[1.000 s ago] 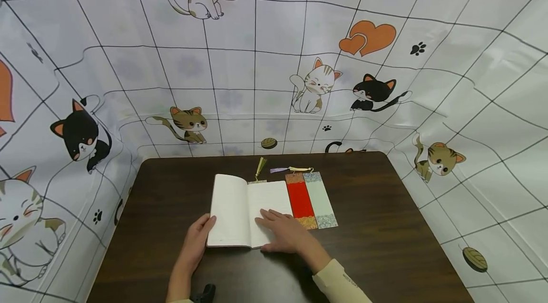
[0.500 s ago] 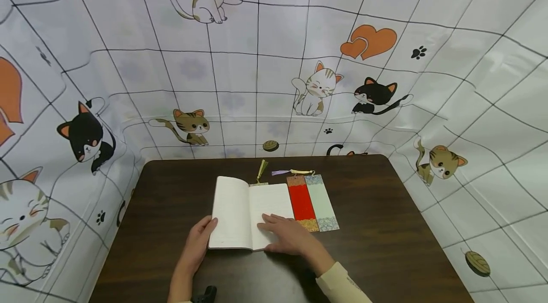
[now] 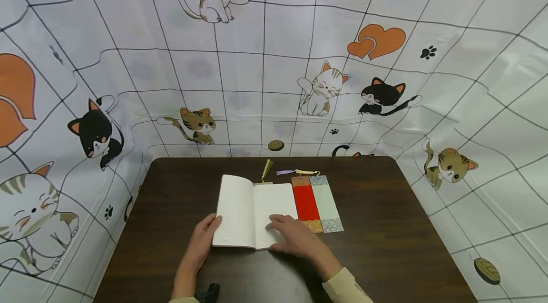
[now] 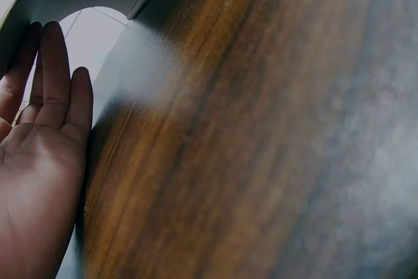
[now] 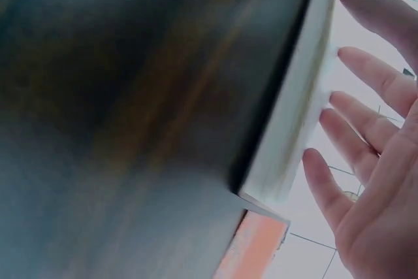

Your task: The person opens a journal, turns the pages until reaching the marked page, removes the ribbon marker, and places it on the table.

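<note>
An open notebook [image 3: 234,212] with blank-looking pale pages lies on the dark wooden table, seen in the head view. My left hand [image 3: 200,241] holds its left edge, thumb on the left page and fingers behind. In the left wrist view those fingers [image 4: 57,76] reach up along the grey underside of the cover. Over the lower part of the right page is my right hand [image 3: 297,239], fingers spread, fingertips at the paper. The right wrist view shows the fingers [image 5: 359,119] fairly straight beside the notebook's page edges [image 5: 297,96].
Right of the notebook lie a red bookmark [image 3: 306,200] and a pale green bookmark [image 3: 326,203], side by side. Purple and yellow tassels [image 3: 297,171] are above them. A green tassel [image 3: 267,170] sticks out behind the notebook's top edge. A cat-print sheet [image 3: 239,74] surrounds the table [image 3: 385,227].
The head view has shifted, so everything sits slightly farther right. My right hand's fingers look a little more arched over the page; my left hand keeps its hold on the notebook.
</note>
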`<state>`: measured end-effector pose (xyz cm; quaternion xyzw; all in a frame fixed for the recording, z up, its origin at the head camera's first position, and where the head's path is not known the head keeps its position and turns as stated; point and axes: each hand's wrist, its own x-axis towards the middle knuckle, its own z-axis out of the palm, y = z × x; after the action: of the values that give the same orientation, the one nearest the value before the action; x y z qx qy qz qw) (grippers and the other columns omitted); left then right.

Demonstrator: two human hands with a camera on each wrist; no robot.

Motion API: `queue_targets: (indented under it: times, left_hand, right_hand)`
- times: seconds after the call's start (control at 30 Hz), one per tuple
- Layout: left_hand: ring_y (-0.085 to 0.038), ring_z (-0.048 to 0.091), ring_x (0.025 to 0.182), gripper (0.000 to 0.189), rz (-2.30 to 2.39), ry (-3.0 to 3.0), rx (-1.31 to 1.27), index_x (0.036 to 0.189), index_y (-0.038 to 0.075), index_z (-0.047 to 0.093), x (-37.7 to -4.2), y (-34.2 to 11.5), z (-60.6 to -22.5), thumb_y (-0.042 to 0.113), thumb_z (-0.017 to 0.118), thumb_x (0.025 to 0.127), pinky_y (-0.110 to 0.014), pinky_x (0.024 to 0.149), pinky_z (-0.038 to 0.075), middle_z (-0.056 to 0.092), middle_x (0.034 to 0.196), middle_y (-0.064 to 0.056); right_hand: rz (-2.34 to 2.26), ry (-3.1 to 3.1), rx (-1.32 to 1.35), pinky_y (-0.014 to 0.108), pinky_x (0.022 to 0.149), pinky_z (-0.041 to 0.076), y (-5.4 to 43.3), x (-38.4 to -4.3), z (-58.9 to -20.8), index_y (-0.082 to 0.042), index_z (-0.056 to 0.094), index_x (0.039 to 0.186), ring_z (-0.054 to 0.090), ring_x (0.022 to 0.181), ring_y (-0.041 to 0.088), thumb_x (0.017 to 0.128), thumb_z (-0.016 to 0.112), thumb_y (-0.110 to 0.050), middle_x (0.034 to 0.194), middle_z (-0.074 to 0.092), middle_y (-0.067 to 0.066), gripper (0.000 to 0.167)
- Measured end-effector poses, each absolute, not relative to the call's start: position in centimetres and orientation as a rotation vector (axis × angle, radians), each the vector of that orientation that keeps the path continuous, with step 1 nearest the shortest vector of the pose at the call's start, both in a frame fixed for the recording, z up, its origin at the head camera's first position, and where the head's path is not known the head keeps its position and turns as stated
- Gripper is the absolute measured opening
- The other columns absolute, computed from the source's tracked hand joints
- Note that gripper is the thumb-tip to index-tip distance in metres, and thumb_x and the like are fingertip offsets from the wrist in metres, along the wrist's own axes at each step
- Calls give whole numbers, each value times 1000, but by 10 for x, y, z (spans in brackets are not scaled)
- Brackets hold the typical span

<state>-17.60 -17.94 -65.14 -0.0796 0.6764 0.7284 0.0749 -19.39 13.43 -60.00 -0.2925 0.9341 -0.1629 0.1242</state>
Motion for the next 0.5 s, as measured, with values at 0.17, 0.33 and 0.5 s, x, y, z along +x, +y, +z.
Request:
queue_targets:
  times: [0.17, 0.33, 0.5]
  left_hand:
    - [-17, 66, 88, 41, 2189, 2031, -253, 130, -2, 65, -177, -178, -651, 35, 59, 113, -30, 79, 56, 70, 101, -8]
    - [-16, 66, 87, 42, 2186, 2035, -275, 129, -2, 65, -176, -177, -651, 36, 59, 113, -29, 78, 56, 70, 100, -7]
    - [-16, 66, 89, 44, 2169, 2077, -257, 130, -3, 65, -175, -178, -649, 37, 58, 113, -29, 78, 56, 70, 102, -7]
  right_hand:
    - [-449, 2745, -837, 53, 119, 46, 136, -193, -600, -30, 64, 150, 51, 150, 26, 91, 83, -46, 165, 52, -1, 64]
    - [-459, 2717, -848, 53, 121, 44, 137, -191, -601, -29, 56, 157, 47, 155, 27, 91, 83, -44, 169, 48, 0, 73]
    - [-573, 2645, -815, 53, 121, 44, 136, -187, -606, -31, 40, 167, 42, 159, 31, 94, 83, -39, 174, 39, 1, 85]
